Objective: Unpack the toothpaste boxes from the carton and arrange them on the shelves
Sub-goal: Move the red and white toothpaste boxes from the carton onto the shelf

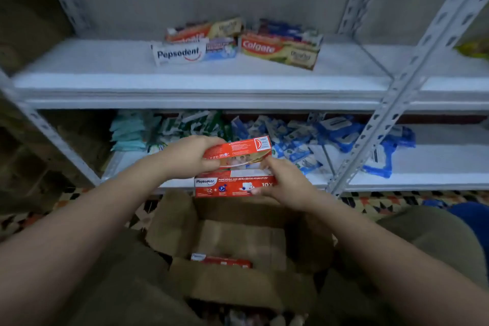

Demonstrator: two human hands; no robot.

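Packets in pale teal wrapping [128, 132] sit stacked at the left end of the lower shelf, green-and-white packs [190, 123] beside them, and a heap of blue-and-white packs [312, 137] spreads toward the right. Patterned floor tiles [370, 204] lie below. A yellow-green packet [473, 49] shows at the far right edge.

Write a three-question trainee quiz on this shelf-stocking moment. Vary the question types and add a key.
1. True or false: the left hand holds a red toothpaste box above the carton.
2. The red Pepsodent box in the right hand is: A) on the upper shelf, B) held above the carton, C) lying in the carton.
3. Fill in: beside the white Pepsodent box on the upper shelf, the front box reads ____.

Key: 1 true; 2 B; 3 Colgate.
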